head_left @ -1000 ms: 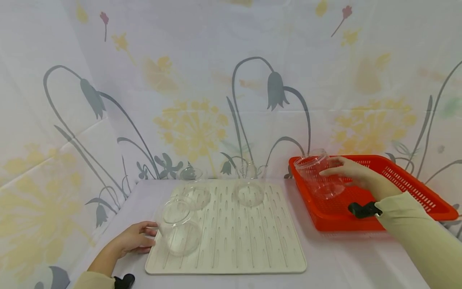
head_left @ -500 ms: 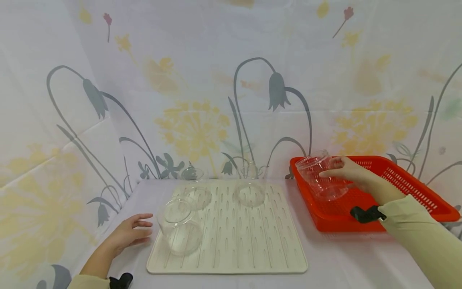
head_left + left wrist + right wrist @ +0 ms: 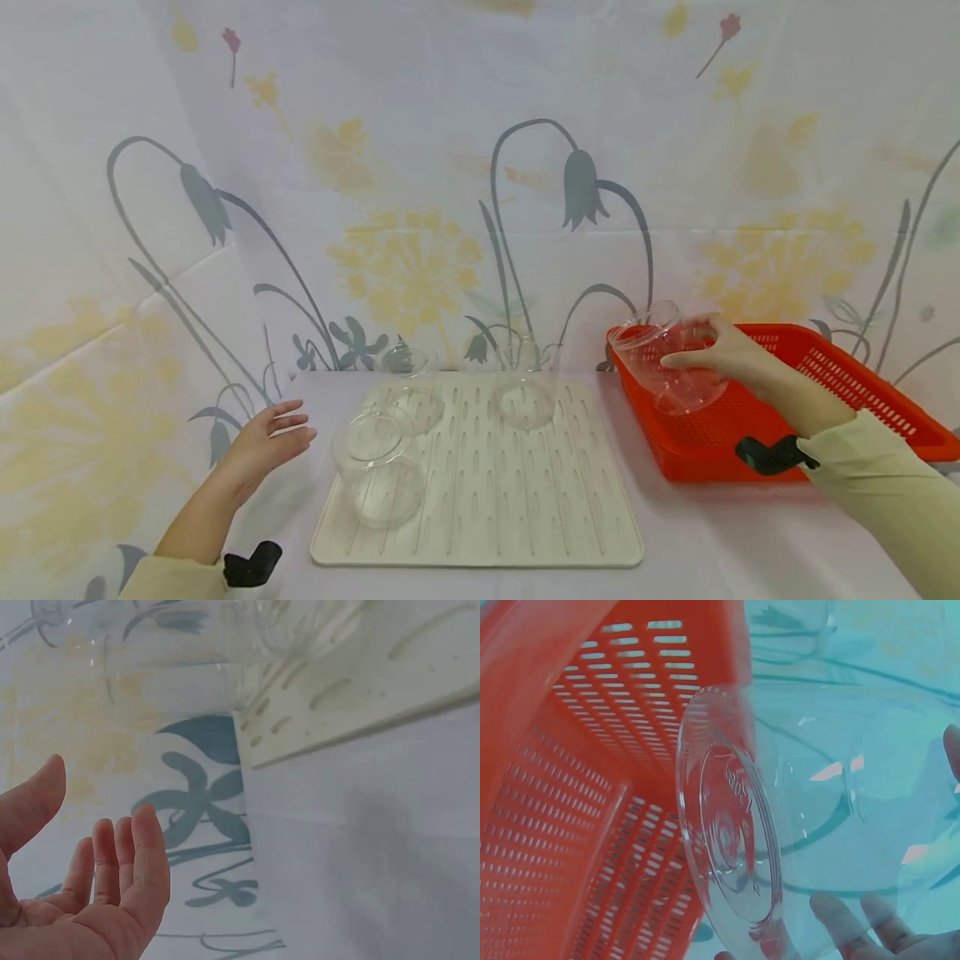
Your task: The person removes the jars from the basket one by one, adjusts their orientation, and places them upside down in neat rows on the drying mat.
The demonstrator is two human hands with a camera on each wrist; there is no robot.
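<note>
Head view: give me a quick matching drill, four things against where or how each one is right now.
Things:
1. left hand
2. right hand
3. nearest jar
4. red basket

States:
A. stands on the drying mat, touched by no hand
B. grips a clear jar, tilted over the basket
C. sits on the table to the right of the mat
D. fingers spread, holding nothing, left of the mat

Pairs: 1-D, 2-B, 3-A, 4-C
</note>
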